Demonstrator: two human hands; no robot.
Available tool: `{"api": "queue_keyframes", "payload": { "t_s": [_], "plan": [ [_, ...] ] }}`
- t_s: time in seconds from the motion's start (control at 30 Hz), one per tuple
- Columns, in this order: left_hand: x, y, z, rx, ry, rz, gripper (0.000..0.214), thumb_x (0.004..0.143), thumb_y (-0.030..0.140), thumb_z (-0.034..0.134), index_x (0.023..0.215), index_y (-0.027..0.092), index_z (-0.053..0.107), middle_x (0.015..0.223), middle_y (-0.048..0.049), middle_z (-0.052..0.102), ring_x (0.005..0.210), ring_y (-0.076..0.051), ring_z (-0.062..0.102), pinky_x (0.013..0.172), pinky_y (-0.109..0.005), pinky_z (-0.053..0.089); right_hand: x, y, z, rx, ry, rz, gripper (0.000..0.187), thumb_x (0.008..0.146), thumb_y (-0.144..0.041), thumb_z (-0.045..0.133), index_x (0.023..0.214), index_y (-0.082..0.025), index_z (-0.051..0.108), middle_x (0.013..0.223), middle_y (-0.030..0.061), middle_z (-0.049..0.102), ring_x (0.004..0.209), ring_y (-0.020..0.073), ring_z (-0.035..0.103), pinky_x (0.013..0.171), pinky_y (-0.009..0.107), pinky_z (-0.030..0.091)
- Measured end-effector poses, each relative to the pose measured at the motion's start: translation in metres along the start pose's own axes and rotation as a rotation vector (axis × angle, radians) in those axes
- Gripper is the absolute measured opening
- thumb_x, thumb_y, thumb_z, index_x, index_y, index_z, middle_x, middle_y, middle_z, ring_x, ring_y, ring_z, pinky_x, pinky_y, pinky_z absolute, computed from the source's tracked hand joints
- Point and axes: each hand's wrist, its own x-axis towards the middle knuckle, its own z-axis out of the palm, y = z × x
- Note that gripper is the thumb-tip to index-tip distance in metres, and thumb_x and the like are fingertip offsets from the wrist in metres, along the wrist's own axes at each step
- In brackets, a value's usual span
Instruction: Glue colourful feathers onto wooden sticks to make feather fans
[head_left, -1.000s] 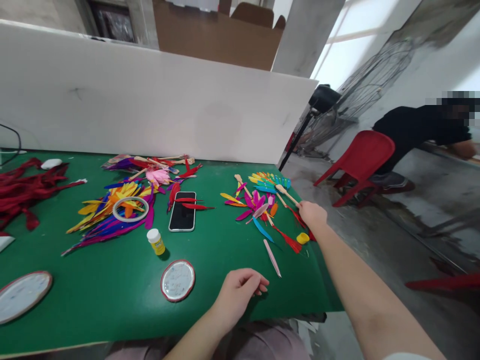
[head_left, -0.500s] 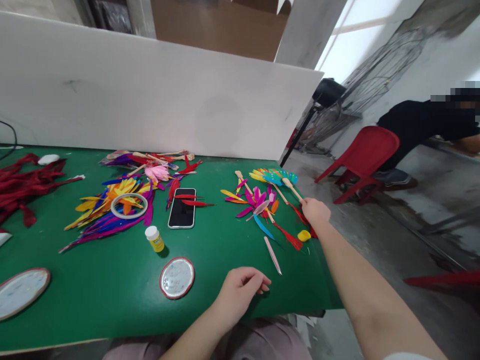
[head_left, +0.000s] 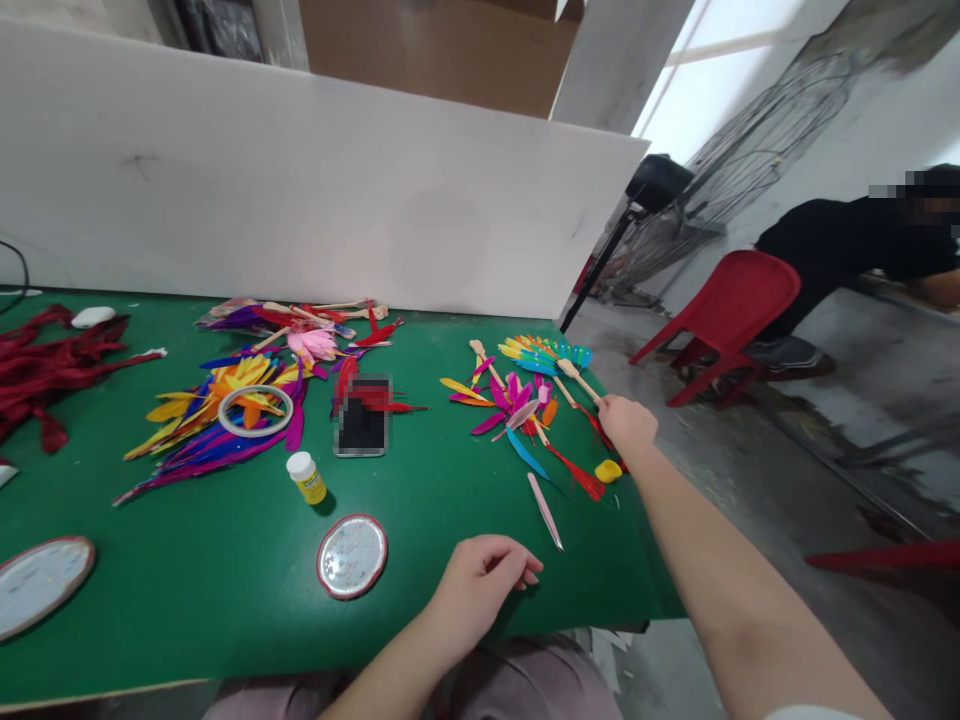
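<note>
My right hand point(head_left: 628, 428) reaches out to the table's right side, closed on the wooden handle point(head_left: 581, 382) of a small feather fan. Its blue, white-dotted feathers point(head_left: 576, 354) overlap another fan with yellow and teal feathers point(head_left: 521, 350). A red tassel point(head_left: 589, 480) hangs toward the near side. Close to the front edge rests my left hand point(head_left: 487, 580), its fingers loosely curled together with nothing in them. Pink tweezers point(head_left: 545, 512) lie just beyond it. Between the hands are a magenta-feathered piece point(head_left: 517, 400), a loose blue feather point(head_left: 527, 455) and a yellow cap point(head_left: 608, 471).
On the green table point(head_left: 442, 480) are a white-capped yellow bottle point(head_left: 307, 478), a round lid point(head_left: 352, 557), a blurred phone point(head_left: 361, 430), a tape ring point(head_left: 255, 411) over feathers, and dark red fabric point(head_left: 52, 375). A white board point(head_left: 337, 190) borders the back. One person sits beyond a red chair point(head_left: 739, 310).
My right hand has shifted slightly left with the fan, whose blue feathers now sit a little lower over the other fan. My left hand stays in place.
</note>
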Motion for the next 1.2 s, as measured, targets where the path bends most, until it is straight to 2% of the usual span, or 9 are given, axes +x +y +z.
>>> {"api": "queue_keyframes", "payload": {
  "t_s": [0.27, 0.4, 0.47, 0.57, 0.63, 0.73, 0.9, 1.07, 1.2],
  "plan": [
    [-0.002, 0.000, -0.001, 0.022, -0.008, -0.005, 0.038, 0.072, 0.046, 0.051, 0.073, 0.011, 0.067, 0.069, -0.0073, 0.064, 0.066, -0.014, 0.055, 0.066, -0.026, 0.043, -0.010, 0.001, -0.002, 0.036, 0.017, -0.049, 0.031, 0.087, -0.033, 0.051, 0.114, -0.017, 0.053, 0.115, 0.0082, 0.056, 0.097, 0.0188, 0.058, 0.081, 0.040, 0.050],
    [-0.002, -0.002, 0.000, 0.031, -0.003, 0.012, 0.037, 0.074, 0.044, 0.051, 0.073, 0.011, 0.067, 0.070, -0.0079, 0.065, 0.066, -0.014, 0.056, 0.067, -0.026, 0.043, -0.020, 0.000, -0.013, 0.039, 0.085, -0.095, 0.032, 0.087, -0.033, 0.051, 0.114, -0.016, 0.053, 0.114, 0.0080, 0.056, 0.096, 0.0185, 0.058, 0.081, 0.040, 0.050],
    [-0.001, -0.004, 0.000, 0.040, -0.005, 0.021, 0.036, 0.075, 0.043, 0.050, 0.073, 0.011, 0.067, 0.070, -0.0078, 0.065, 0.066, -0.014, 0.056, 0.066, -0.026, 0.044, -0.027, -0.006, -0.023, 0.034, 0.132, -0.127, 0.031, 0.089, -0.035, 0.046, 0.113, -0.017, 0.054, 0.112, 0.0084, 0.057, 0.098, 0.0192, 0.057, 0.082, 0.039, 0.048],
    [-0.001, -0.004, 0.001, 0.049, -0.009, 0.031, 0.035, 0.075, 0.041, 0.049, 0.073, 0.012, 0.068, 0.070, -0.0074, 0.066, 0.066, -0.014, 0.057, 0.067, -0.026, 0.044, -0.039, -0.024, -0.039, 0.022, 0.164, -0.209, 0.038, 0.094, -0.034, 0.026, 0.109, -0.020, 0.058, 0.107, 0.0121, 0.061, 0.107, 0.0244, 0.054, 0.080, 0.034, 0.045],
    [-0.001, -0.004, 0.001, 0.052, -0.010, 0.037, 0.035, 0.076, 0.040, 0.049, 0.073, 0.012, 0.068, 0.070, -0.0072, 0.066, 0.066, -0.014, 0.057, 0.066, -0.025, 0.044, -0.050, -0.039, -0.045, 0.013, 0.103, -0.286, 0.039, 0.092, -0.042, 0.031, 0.100, -0.020, 0.062, 0.101, 0.0114, 0.064, 0.099, 0.0255, 0.059, 0.075, 0.034, 0.046],
    [0.000, -0.004, 0.001, 0.060, -0.015, 0.039, 0.034, 0.076, 0.040, 0.048, 0.073, 0.012, 0.068, 0.069, -0.0065, 0.065, 0.066, -0.014, 0.057, 0.066, -0.025, 0.044, -0.064, -0.058, -0.043, 0.001, -0.059, -0.415, 0.036, 0.084, -0.050, 0.047, 0.083, -0.020, 0.065, 0.090, 0.0075, 0.066, 0.091, 0.0218, 0.061, 0.074, 0.031, 0.047],
    [-0.003, -0.004, -0.001, 0.092, -0.031, 0.040, 0.033, 0.076, 0.038, 0.048, 0.073, 0.013, 0.069, 0.069, -0.0056, 0.066, 0.066, -0.014, 0.057, 0.065, -0.025, 0.043, -0.075, -0.068, -0.030, -0.010, -0.219, -0.403, 0.032, 0.087, -0.033, 0.051, 0.113, -0.016, 0.053, 0.114, 0.0079, 0.056, 0.096, 0.0183, 0.058, 0.081, 0.040, 0.050],
    [-0.008, -0.004, -0.004, 0.122, -0.048, 0.051, 0.033, 0.076, 0.036, 0.046, 0.074, 0.012, 0.069, 0.068, -0.0054, 0.065, 0.065, -0.013, 0.056, 0.065, -0.024, 0.042, -0.071, -0.063, -0.025, 0.037, -0.281, -0.358, 0.032, 0.087, -0.033, 0.052, 0.115, -0.016, 0.052, 0.115, 0.0081, 0.056, 0.097, 0.0192, 0.058, 0.081, 0.040, 0.050],
    [-0.013, -0.002, -0.009, 0.141, -0.063, 0.063, 0.032, 0.076, 0.035, 0.045, 0.074, 0.013, 0.069, 0.068, -0.0042, 0.065, 0.065, -0.013, 0.056, 0.064, -0.024, 0.042, -0.070, -0.060, -0.025, 0.078, -0.260, -0.317, 0.032, 0.087, -0.033, 0.052, 0.114, -0.016, 0.053, 0.115, 0.0079, 0.056, 0.097, 0.0194, 0.058, 0.081, 0.040, 0.050]
  ]
}}
